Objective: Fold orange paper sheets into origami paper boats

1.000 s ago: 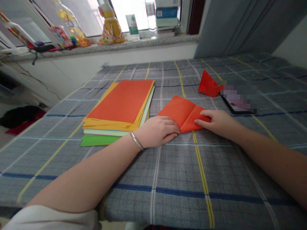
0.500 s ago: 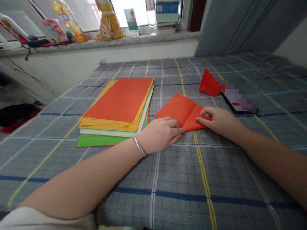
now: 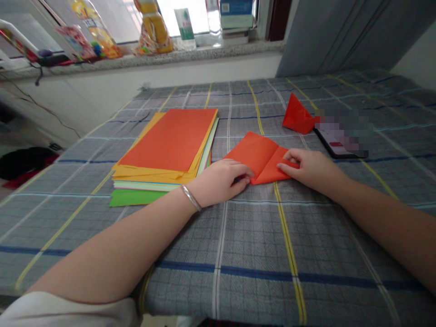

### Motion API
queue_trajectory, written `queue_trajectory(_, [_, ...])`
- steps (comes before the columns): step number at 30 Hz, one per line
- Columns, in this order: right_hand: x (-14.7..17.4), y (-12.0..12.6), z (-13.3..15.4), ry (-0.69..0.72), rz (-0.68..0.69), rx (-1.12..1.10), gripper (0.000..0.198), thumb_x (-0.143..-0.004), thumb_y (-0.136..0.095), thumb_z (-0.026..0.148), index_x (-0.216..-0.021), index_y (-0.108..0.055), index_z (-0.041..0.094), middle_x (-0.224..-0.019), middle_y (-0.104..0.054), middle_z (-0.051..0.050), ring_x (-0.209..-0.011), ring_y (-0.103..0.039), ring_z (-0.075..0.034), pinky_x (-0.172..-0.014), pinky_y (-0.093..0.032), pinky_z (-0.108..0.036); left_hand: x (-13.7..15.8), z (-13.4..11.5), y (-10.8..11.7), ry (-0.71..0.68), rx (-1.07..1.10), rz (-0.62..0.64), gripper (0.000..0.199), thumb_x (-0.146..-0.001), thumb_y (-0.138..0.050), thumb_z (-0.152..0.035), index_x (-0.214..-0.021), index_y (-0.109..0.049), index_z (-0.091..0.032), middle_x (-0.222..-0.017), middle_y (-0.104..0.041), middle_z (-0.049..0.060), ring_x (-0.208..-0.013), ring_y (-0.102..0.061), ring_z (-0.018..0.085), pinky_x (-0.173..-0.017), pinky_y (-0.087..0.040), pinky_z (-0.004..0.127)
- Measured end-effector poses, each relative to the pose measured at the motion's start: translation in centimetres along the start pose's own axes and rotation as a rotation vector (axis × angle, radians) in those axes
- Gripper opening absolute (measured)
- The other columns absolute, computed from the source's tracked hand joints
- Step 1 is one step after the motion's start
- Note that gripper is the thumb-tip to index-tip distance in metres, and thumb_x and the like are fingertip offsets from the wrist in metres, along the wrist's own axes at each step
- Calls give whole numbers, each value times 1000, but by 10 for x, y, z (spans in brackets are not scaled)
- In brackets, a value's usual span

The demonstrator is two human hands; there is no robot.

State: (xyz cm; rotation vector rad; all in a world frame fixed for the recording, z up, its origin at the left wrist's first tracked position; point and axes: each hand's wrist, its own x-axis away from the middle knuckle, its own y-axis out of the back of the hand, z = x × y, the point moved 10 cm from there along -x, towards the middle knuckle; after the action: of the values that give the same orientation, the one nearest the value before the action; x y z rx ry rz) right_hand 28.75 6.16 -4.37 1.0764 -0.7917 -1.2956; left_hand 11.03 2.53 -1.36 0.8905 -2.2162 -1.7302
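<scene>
A creased orange-red sheet of paper (image 3: 252, 152) lies on the checked cloth between my hands, with a fold line running across it. My left hand (image 3: 221, 180), with a silver bangle at the wrist, is at its near left edge, thumb and fingers closing on that edge. On the right side, my right hand (image 3: 304, 167) pinches the paper's edge between thumb and curled fingers. Beyond the right hand stands a folded red paper shape (image 3: 297, 117) with a pointed top. Left of the sheet is a stack of coloured paper (image 3: 170, 141), orange-red on top, with yellow, pale and green sheets beneath.
A phone (image 3: 335, 138), partly blurred out, lies right of the folded shape. The checked cloth (image 3: 259, 236) covers the whole surface. Along the back, a stone windowsill (image 3: 204, 51) holds a yellow bottle (image 3: 153, 29), a tube and boxes.
My left hand has drawn back leftward along the sheet's near edge, its fingers now more curled. The right hand keeps its pinch in nearly the same place.
</scene>
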Motion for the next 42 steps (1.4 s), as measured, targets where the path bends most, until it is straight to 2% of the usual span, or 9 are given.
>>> queue_trajectory(3, [0,1,0,2,-3,1,26,-84,-58,50,-84,-62,25,-73,-66,-4,-68,-60,-23,-59,-37,-34,0,0,1,29,-23,-40,30,-98,-52,-21,-125,-65,-17,-107,-75,6,-97,-68,19,-88,-53,33])
queue_trajectory(6, [0,0,1,12,-13,0,25,-84,-58,49,-82,-61,25,-73,-67,-3,-66,-59,-21,-58,-36,-34,1,-17,-9,-114,-134,10,37,-103,-46,-26,-136,-60,-19,-132,-68,9,-111,-64,21,-96,-49,37])
queue_trajectory(8, [0,1,0,13,-32,-7,24,-84,-58,48,-84,-62,25,-76,-69,-4,-67,-60,-21,-58,-37,-34,1,-24,-17,-174,-217,63,38,-105,-42,-29,-137,-61,-18,-139,-65,8,-110,-64,22,-96,-48,39])
queue_trajectory(12, [1,4,-2,7,-86,-49,30,-82,-61,46,-102,-63,23,-82,-70,-4,-72,-63,-22,-62,-41,-34,0,-27,-23,-199,-273,114,40,-107,-39,-29,-138,-60,-16,-140,-64,7,-105,-64,21,-93,-46,39])
queue_trajectory(15, [1,2,0,33,-63,-54,30,-84,-60,43,-107,-65,24,-81,-70,-3,-70,-63,-22,-63,-43,-35,0,-29,-23,-217,-273,113,40,-107,-38,-28,-139,-60,-16,-140,-64,7,-104,-64,20,-92,-46,39])
queue_trajectory(21, [3,0,13,181,-34,-31,34,-93,-50,41,-107,-76,26,-112,-74,-7,-98,-67,-27,-84,-49,-40,0,-27,-23,-207,-275,112,40,-106,-39,-29,-136,-62,-15,-140,-65,7,-104,-63,21,-93,-47,39])
queue_trajectory(27, [2,-1,11,179,-31,-15,35,-92,-51,41,-111,-77,26,-114,-75,-7,-102,-68,-29,-87,-51,-43,-1,-25,-21,-190,-251,101,37,-104,-44,-30,-130,-67,-16,-138,-66,4,-104,-61,22,-97,-47,39])
queue_trajectory(37, [-1,-3,11,168,-27,-25,33,-92,-52,39,-111,-76,26,-117,-75,-5,-106,-68,-28,-91,-50,-42,0,-25,-20,-199,-232,87,38,-103,-45,-28,-135,-63,-16,-137,-67,7,-105,-62,22,-97,-48,40])
queue_trajectory(42, [-1,-3,10,153,-27,-4,34,-92,-51,40,-109,-77,25,-116,-76,-6,-105,-68,-29,-89,-51,-43,-1,-24,-21,-183,-245,109,38,-104,-45,-30,-135,-65,-20,-139,-65,4,-106,-60,23,-97,-48,41])
